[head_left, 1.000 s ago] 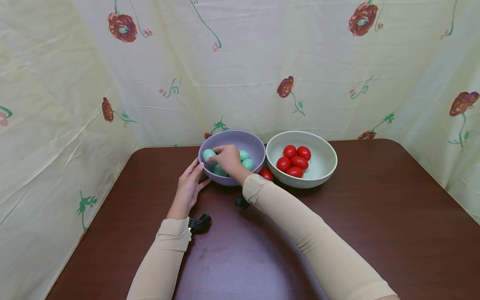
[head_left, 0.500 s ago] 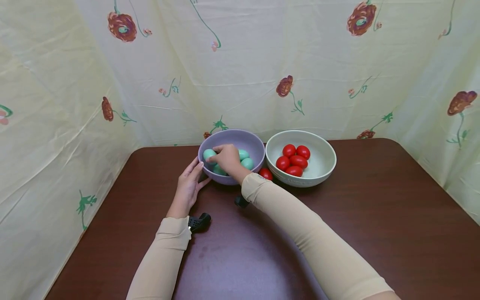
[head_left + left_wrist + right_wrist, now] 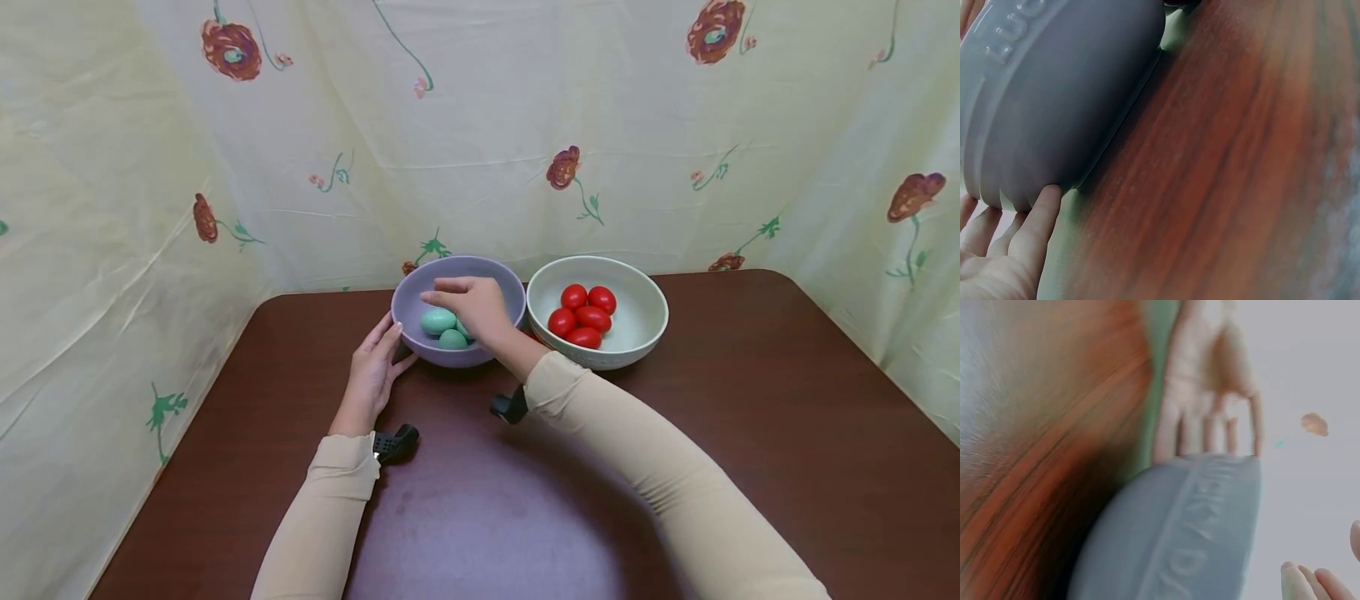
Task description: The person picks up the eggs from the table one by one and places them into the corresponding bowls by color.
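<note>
In the head view my left hand (image 3: pixel 371 375) is at the left side of a purple bowl (image 3: pixel 420 287). The left wrist view shows its nearly straight fingers (image 3: pixel 1034 234) touching the bowl's outer wall. My right hand (image 3: pixel 480 310) is raised over the bowl, thumb and index finger apart with nothing visible between them. At the edge of the right wrist view, its fingertips (image 3: pixel 1329 582) are separated from the thumb. Several mint-green eggs lie in the bowl, including one green egg (image 3: pixel 438 322) below the right thumb. My right hand hides part of the inside.
To the right, a pale green bowl (image 3: pixel 641 321) holds several red eggs (image 3: pixel 593 319). Another red thing shows slightly between the bowls, low down. Both bowls stand near the far edge of the brown table (image 3: pixel 465 500), before a floral curtain (image 3: pixel 480 150).
My right hand has risen and moved right, away from the green egg at the bowl's left side. The green eggs now lie differently. My left hand stays at the bowl.
</note>
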A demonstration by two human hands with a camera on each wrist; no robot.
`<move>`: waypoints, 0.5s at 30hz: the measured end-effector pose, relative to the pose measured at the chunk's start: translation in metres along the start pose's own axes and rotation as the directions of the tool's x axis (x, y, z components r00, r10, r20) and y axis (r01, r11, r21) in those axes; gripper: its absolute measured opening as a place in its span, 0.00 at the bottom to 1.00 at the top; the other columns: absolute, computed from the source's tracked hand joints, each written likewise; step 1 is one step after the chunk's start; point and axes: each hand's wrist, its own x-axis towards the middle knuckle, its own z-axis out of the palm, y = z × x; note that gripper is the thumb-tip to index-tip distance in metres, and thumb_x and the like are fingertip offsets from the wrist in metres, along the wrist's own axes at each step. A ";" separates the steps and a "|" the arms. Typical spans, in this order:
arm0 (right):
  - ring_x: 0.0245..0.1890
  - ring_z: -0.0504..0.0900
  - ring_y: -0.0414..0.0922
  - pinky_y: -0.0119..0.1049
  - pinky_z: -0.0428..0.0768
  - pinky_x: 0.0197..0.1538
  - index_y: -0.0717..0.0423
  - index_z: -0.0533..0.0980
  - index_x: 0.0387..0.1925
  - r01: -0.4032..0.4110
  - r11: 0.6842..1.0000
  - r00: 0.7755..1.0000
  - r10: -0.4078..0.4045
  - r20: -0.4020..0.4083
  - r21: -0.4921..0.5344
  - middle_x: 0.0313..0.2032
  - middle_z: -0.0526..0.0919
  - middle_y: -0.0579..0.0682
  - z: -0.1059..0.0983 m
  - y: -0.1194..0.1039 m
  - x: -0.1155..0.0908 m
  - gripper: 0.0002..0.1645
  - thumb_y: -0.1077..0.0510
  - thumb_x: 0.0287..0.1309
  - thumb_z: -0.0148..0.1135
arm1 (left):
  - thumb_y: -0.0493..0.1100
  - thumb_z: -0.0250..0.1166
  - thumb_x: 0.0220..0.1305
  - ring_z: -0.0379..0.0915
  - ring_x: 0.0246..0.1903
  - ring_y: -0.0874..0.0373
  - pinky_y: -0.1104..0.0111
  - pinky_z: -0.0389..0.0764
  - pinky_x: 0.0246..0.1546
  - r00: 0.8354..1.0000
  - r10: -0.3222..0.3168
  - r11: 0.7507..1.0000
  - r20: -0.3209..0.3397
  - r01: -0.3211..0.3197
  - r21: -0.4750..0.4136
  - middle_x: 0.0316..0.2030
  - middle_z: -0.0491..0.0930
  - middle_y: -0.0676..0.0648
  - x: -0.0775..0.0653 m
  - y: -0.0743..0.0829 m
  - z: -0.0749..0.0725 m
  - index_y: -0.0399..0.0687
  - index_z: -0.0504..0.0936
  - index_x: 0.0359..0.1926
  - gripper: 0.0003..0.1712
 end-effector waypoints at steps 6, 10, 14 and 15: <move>0.56 0.83 0.42 0.39 0.79 0.62 0.53 0.84 0.53 -0.066 0.979 0.997 0.056 0.056 0.192 0.52 0.87 0.49 -0.034 -0.001 -0.031 0.22 0.51 0.57 0.72 | 0.50 0.58 0.73 0.59 0.73 0.60 0.52 0.72 0.66 1.000 0.002 1.000 -0.013 -0.002 -0.014 0.75 0.60 0.53 -0.001 0.001 0.000 0.57 0.60 0.76 0.34; 0.55 0.84 0.44 0.38 0.79 0.61 0.54 0.82 0.55 -0.130 0.964 0.990 0.115 0.078 0.232 0.54 0.86 0.52 -0.054 0.000 -0.052 0.23 0.53 0.59 0.70 | 0.50 0.58 0.74 0.59 0.74 0.60 0.50 0.71 0.66 1.000 0.023 1.000 -0.004 -0.023 -0.020 0.75 0.60 0.53 0.000 0.000 0.000 0.56 0.60 0.76 0.34; 0.51 0.87 0.43 0.35 0.80 0.59 0.55 0.80 0.58 -0.138 0.965 0.990 0.126 0.069 0.222 0.54 0.86 0.53 -0.069 0.008 -0.072 0.25 0.53 0.61 0.69 | 0.49 0.58 0.74 0.58 0.74 0.59 0.49 0.70 0.67 0.999 0.038 0.999 0.007 -0.038 -0.025 0.75 0.60 0.52 0.001 -0.002 0.000 0.55 0.60 0.76 0.34; 0.51 0.87 0.42 0.34 0.80 0.59 0.56 0.79 0.59 -0.145 0.962 0.989 0.131 0.073 0.230 0.54 0.86 0.54 -0.072 0.011 -0.077 0.25 0.54 0.61 0.69 | 0.49 0.58 0.74 0.58 0.74 0.59 0.49 0.70 0.67 0.999 0.032 0.999 0.007 -0.032 -0.022 0.76 0.60 0.52 0.000 -0.002 -0.001 0.56 0.60 0.76 0.34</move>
